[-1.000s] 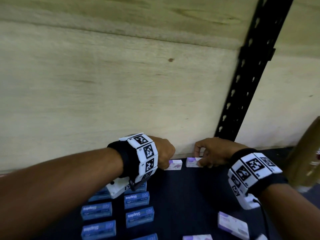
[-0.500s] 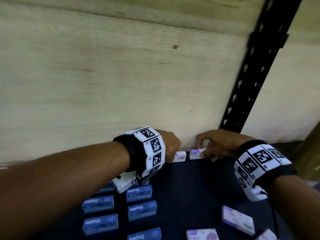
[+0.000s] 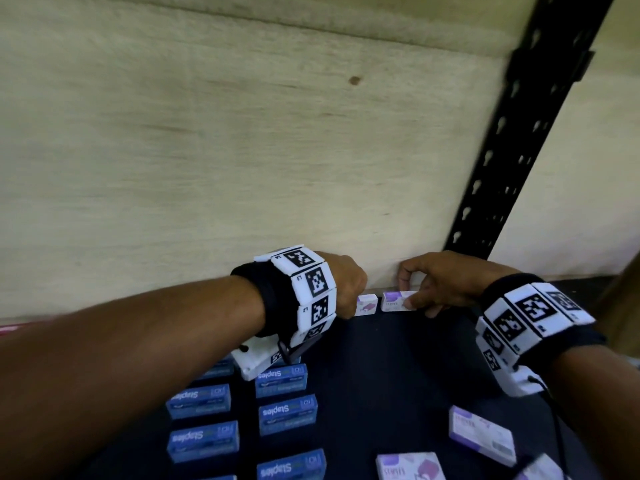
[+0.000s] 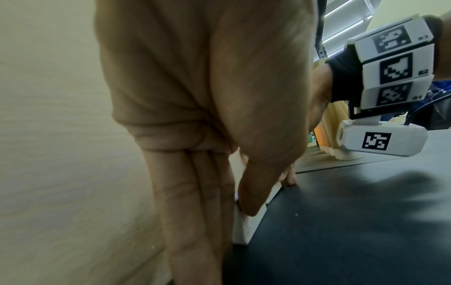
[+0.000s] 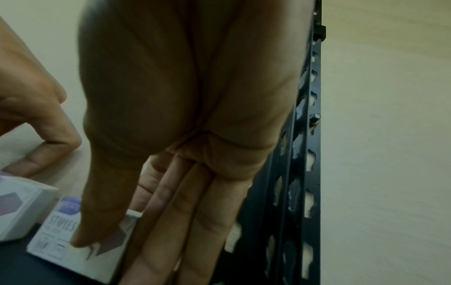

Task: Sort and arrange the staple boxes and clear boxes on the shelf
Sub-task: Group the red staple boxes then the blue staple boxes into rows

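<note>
From the head view, both hands work at the back of the dark shelf (image 3: 398, 375), against the pale wooden panel (image 3: 207, 168). The left hand (image 3: 346, 285) covers most of one white and purple box (image 3: 366, 304); the right hand (image 3: 440, 285) pinches a second white and purple box (image 3: 394, 301) between thumb and curled forefinger. The two boxes stand side by side with a narrow gap between them. Blue staple boxes (image 3: 287, 412) sit in two columns at the front left, and more white and purple boxes (image 3: 481, 434) lie loose at the front right. The likely slip is a crooked row: a push from either hand could skew its box or knock the neighbour.

In the left wrist view, the left hand's thumb (image 4: 253, 192) presses on top of its box (image 4: 246, 227) while the fingers run down behind it by the panel, so the hand holds that box. The picture is blurred, and a hasty release could tip the box forward.

In the right wrist view, the right hand's thumb (image 5: 97, 212) lies on the printed face of its box (image 5: 56, 237) with the fingers stretched beside it, near the black slotted post (image 5: 300, 154). The neighbouring box (image 5: 17, 208) nearly touches it, so sliding could jam the corners.
</note>
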A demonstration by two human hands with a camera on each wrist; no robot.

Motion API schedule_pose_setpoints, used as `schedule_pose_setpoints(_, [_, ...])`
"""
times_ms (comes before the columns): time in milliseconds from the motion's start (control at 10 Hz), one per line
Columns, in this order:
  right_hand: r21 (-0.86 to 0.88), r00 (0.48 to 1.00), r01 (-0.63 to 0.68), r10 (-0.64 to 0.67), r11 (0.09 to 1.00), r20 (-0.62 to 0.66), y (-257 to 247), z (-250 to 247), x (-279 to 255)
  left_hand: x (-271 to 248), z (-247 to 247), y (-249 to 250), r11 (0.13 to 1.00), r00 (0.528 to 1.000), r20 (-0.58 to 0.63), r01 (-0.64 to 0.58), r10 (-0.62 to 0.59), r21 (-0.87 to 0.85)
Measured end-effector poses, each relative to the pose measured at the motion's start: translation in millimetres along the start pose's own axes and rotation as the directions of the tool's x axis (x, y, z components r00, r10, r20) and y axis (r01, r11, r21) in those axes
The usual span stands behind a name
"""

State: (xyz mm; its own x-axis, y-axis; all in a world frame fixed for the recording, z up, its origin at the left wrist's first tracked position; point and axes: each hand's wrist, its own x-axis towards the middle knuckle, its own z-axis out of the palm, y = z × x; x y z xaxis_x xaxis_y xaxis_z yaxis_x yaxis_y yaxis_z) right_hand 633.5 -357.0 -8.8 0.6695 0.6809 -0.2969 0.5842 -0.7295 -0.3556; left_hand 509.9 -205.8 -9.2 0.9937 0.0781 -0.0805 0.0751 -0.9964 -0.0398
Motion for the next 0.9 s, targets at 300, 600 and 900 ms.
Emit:
schedule_pose_setpoints(300, [0.038, 1.0, -0.018, 0.018, 0.999, 0.017, 8.9, -1.1, -8.9, -1.7, 0.3, 4.7, 0.999, 0.999, 0.042, 0.013, -0.014, 0.038])
schedule_pose_setpoints(600, [-0.181, 0.993, -0.116, 0.115, 0.977, -0.015, 5.4, 4.9, -39.6, -38.2, -31.6, 19.5, 0.996, 0.996, 0.072, 0.049, -0.055, 0.072])
schedule_pose_setpoints(900, [-0.325, 0.981, -0.129, 0.169, 0.937, 0.098, -12.8, 16.2, -108.3, -90.0, -27.4, 66.1, 0.983, 0.925, 0.334, -0.165, 0.181, -0.075])
